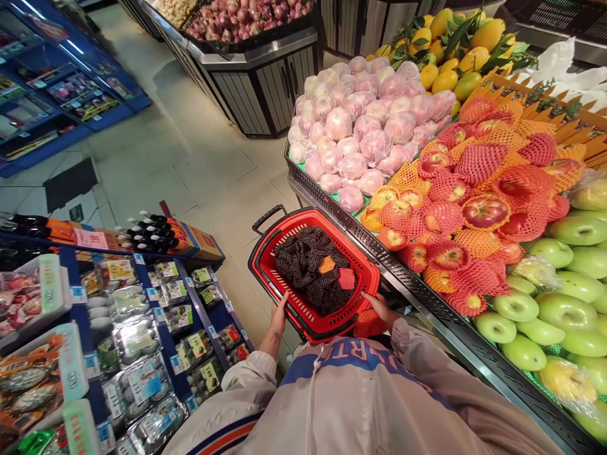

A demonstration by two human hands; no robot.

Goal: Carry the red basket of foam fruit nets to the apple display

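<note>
I am watching both sets of fingers curling shut over the near rim of the red basket [265, 268]: the left hand [279, 316] is clamping the rim at its near-left corner, and the right hand [379, 308] is gripping the near-right corner, where something orange in netting is showing just under the fingers, though I cannot tell whether those fingers are holding it as well. The basket is hanging in front of the body, just beside the front edge of the fruit stand [417, 287], its black handle [268, 218] folded down at the far end. Inside it, a heap of dark foam nets [308, 265] is lying with an orange net [327, 264] and a red net [346, 278] on top. I am judging the work as well under way, since the basket is already carrying a fair load. On the stand, the netted apples [474, 202], the green apples [545, 303] and the pink wrapped fruit [355, 126] are sitting close by, untouched.
</note>
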